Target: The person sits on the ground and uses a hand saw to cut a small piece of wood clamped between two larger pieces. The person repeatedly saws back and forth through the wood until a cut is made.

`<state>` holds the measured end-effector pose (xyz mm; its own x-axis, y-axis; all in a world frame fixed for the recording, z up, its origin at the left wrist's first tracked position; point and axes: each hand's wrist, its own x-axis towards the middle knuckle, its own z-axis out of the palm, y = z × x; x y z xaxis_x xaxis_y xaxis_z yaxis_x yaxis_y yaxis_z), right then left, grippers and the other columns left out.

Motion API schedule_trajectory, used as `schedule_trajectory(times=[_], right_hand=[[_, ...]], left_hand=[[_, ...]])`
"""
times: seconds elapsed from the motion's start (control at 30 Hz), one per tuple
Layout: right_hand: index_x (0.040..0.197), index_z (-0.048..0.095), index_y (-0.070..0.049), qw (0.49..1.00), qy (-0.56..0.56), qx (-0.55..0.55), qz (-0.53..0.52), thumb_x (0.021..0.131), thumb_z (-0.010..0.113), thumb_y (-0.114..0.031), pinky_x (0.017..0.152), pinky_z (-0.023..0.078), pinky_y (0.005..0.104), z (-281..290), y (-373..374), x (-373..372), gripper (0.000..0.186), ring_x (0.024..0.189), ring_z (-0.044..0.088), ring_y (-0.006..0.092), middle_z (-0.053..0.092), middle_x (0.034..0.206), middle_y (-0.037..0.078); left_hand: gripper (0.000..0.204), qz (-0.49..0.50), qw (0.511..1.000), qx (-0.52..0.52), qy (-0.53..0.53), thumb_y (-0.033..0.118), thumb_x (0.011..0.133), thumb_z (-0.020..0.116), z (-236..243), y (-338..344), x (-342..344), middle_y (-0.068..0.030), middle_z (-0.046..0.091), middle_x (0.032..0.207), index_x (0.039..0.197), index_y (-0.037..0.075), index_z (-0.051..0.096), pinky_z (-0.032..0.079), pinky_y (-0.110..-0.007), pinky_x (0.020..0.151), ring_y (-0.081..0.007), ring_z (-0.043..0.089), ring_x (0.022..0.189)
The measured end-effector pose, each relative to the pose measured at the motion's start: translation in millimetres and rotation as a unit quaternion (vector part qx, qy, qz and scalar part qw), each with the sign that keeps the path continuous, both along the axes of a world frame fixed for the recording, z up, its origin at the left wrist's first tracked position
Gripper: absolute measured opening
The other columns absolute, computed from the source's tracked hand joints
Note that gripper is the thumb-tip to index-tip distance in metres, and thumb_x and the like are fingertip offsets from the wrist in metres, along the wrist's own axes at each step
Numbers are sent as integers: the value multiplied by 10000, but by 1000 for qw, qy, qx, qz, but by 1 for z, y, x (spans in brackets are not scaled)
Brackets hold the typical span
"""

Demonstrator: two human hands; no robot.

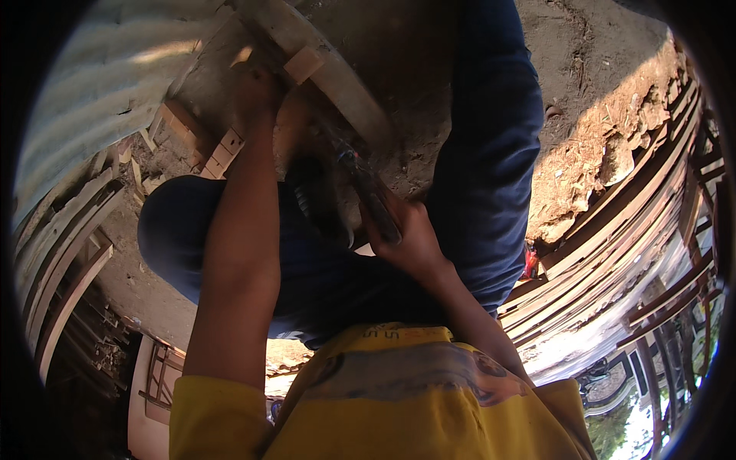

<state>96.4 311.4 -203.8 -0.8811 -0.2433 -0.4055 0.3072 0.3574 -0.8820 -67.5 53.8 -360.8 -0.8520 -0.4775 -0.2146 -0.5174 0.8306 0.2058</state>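
Observation:
My right hand (414, 234) is closed around the end of a dark, long-handled tool (372, 195); its kind I cannot make out. The tool slants up and left toward a long wooden beam (349, 96) lying on the ground between my legs. A small block of wood (304, 65) rests against the beam's upper part. My left hand (261, 88) reaches to the left side of the beam. Shade and blur hide its fingers there, so what it touches is unclear. Between my forearms is a dark, blurred shape (310, 192), possibly a shoe.
Small wooden blocks (224, 153) lie left of my left forearm, near a corrugated metal sheet (107, 100). Stacked boards (69, 253) stand at the left. Long planks (613, 245) run along the right, beside a sunlit heap of wood chips (590, 169). My bent legs frame the work spot.

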Motion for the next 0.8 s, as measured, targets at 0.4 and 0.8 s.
schedule_trajectory(times=[0.4,0.8], right_hand=[[1031,610,-16,999,-43,-13,15,750,681,-114,675,522,405,-22,10,0,306,799,660,383,654,847,219],[839,590,8,999,46,22,14,871,641,-93,516,439,305,-36,-15,-7,118,560,583,98,583,605,95]], left_hand=[[482,14,1000,21,-12,408,911,408,21,10,-4,-221,674,955,950,23,695,495,-493,811,-392,650,914],[484,57,997,34,27,417,899,426,-2,-4,-8,-213,679,906,876,20,703,503,-487,780,-380,657,875]])
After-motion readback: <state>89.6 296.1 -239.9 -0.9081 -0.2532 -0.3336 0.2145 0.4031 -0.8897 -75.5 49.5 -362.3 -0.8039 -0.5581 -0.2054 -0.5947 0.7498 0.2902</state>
